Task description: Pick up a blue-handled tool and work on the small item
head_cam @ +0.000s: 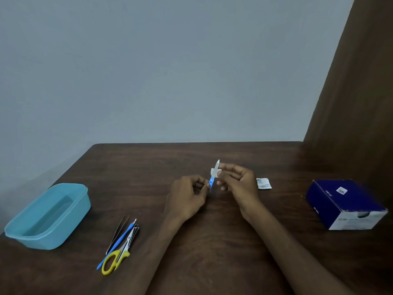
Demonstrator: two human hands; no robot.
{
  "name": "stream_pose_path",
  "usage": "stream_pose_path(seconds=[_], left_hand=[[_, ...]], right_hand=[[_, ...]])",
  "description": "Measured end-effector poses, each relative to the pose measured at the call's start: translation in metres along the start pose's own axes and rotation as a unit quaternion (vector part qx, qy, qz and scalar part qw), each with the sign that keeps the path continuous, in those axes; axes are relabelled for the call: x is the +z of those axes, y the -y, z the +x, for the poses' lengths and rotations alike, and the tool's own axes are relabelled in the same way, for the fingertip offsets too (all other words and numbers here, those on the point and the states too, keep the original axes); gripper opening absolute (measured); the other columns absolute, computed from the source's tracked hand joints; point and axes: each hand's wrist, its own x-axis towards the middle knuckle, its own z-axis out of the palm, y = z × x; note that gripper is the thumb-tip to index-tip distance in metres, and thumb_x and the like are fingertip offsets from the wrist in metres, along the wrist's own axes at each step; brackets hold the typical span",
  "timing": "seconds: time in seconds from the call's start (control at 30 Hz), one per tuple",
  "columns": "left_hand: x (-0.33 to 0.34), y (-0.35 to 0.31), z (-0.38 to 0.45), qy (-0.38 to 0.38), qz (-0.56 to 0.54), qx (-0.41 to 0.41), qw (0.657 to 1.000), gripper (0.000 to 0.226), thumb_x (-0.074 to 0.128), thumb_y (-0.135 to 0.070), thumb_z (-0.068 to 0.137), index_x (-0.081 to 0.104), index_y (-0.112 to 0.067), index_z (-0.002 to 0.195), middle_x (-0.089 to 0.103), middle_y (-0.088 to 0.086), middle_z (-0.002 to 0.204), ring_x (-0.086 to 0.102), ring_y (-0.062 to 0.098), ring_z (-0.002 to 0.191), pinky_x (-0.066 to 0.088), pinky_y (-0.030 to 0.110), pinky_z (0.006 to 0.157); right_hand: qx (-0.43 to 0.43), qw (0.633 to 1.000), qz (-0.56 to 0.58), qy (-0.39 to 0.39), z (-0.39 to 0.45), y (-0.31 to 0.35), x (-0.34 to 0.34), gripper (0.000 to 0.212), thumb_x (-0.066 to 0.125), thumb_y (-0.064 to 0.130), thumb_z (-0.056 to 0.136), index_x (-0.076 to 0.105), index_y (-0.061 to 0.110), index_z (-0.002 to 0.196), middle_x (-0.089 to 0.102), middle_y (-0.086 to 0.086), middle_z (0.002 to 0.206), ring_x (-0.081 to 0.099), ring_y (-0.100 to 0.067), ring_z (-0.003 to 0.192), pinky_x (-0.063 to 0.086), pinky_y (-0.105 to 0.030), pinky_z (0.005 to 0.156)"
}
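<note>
My left hand (188, 193) pinches the lower end of a small blue-handled tool (211, 182) and holds it upright above the brown table (212, 241). My right hand (238, 180) pinches a small white piece (215, 169) at the tool's upper end, with its other fingers loosely curled. Whether the white piece is a wipe or a wrapper cannot be told. Both hands meet over the middle of the table.
A teal plastic tub (50, 216) stands at the left. Yellow-handled scissors (119, 255), tweezers (118, 234) and a blue tool (119, 243) lie together in front of it. A small white sachet (263, 183) lies behind my right hand. A dark blue box (345, 204) sits at the right.
</note>
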Motion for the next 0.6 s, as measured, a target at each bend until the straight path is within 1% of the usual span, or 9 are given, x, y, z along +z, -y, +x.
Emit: stream_pose_path(seconds=[0.07,0.13,0.17,0.23,0.3,0.37,0.43,0.5,0.6], left_hand=[[-0.001,-0.001,-0.001,0.012,0.015,-0.005,1.0,0.005,0.074,-0.038,0.092,0.079,-0.039,0.091,0.075,-0.028,0.08,0.068,-0.009,0.071,0.054,0.024,0.062],[-0.001,-0.002,-0.001,0.018,0.023,-0.004,1.0,0.006,0.074,-0.037,0.094,0.079,-0.039,0.091,0.074,-0.029,0.08,0.067,-0.01,0.072,0.046,0.021,0.058],[-0.001,-0.002,-0.001,0.019,0.022,-0.002,1.0,0.006,0.074,-0.036,0.094,0.079,-0.039,0.092,0.074,-0.029,0.08,0.066,-0.011,0.072,0.045,0.02,0.058],[0.0,-0.001,0.0,0.015,0.013,-0.002,1.0,0.008,0.075,-0.036,0.095,0.08,-0.04,0.09,0.074,-0.029,0.08,0.067,-0.009,0.073,0.051,0.023,0.06],[0.001,0.001,0.003,0.005,-0.001,-0.003,1.0,0.011,0.075,-0.037,0.094,0.078,-0.042,0.085,0.074,-0.03,0.079,0.069,-0.007,0.072,0.06,0.031,0.067],[0.001,0.004,0.004,-0.002,-0.015,-0.004,1.0,0.009,0.072,-0.041,0.091,0.077,-0.041,0.084,0.074,-0.03,0.079,0.07,-0.005,0.071,0.063,0.038,0.072],[0.001,0.003,0.004,-0.006,-0.014,-0.003,1.0,0.009,0.069,-0.044,0.089,0.077,-0.041,0.086,0.074,-0.03,0.079,0.07,-0.005,0.071,0.063,0.04,0.073],[-0.001,0.001,0.001,-0.011,-0.012,-0.007,1.0,0.009,0.069,-0.044,0.089,0.078,-0.04,0.087,0.074,-0.03,0.078,0.07,-0.006,0.072,0.063,0.039,0.072],[-0.002,-0.002,0.0,-0.027,-0.017,-0.007,0.999,0.018,0.063,-0.052,0.082,0.077,-0.041,0.085,0.074,-0.029,0.077,0.07,-0.007,0.073,0.064,0.039,0.072]], right_hand=[[0.0,0.999,0.034,-0.011,0.004,0.0,-0.001,0.019,0.073,-0.003,0.093,0.078,0.011,0.106,0.082,-0.006,0.087,0.067,-0.011,0.06,0.053,-0.022,0.056],[0.0,0.997,0.068,-0.027,0.008,0.001,-0.002,0.021,0.072,-0.005,0.093,0.077,0.008,0.109,0.08,-0.007,0.084,0.065,-0.011,0.058,0.052,-0.021,0.054],[-0.001,0.996,0.084,-0.039,0.009,0.002,-0.002,0.021,0.071,-0.006,0.093,0.077,0.006,0.11,0.079,-0.008,0.083,0.064,-0.011,0.058,0.052,-0.021,0.054],[0.0,0.993,0.1,-0.069,0.013,0.0,-0.005,0.019,0.072,-0.004,0.094,0.076,0.005,0.111,0.079,-0.01,0.085,0.065,-0.012,0.059,0.053,-0.021,0.055],[0.004,0.994,0.068,-0.086,0.015,-0.005,-0.007,0.019,0.073,-0.002,0.094,0.075,0.006,0.111,0.081,-0.011,0.092,0.067,-0.012,0.062,0.055,-0.022,0.058],[-0.004,0.998,-0.006,-0.06,0.013,-0.009,-0.004,0.022,0.072,-0.002,0.094,0.073,0.007,0.114,0.082,-0.006,0.089,0.07,-0.012,0.065,0.058,-0.024,0.062],[-0.016,0.998,-0.064,-0.015,0.009,-0.009,0.0,0.025,0.072,0.0,0.095,0.07,0.012,0.116,0.082,-0.002,0.083,0.074,-0.012,0.069,0.059,-0.025,0.065],[-0.021,0.996,-0.086,0.013,0.005,-0.007,0.004,0.028,0.072,0.003,0.095,0.067,0.017,0.118,0.082,0.0,0.083,0.077,-0.013,0.073,0.059,-0.024,0.064],[-0.022,0.997,-0.075,0.016,0.004,-0.002,0.004,0.03,0.066,0.0,0.096,0.067,0.017,0.121,0.083,-0.004,0.085,0.079,-0.018,0.076,0.059,-0.025,0.064]])
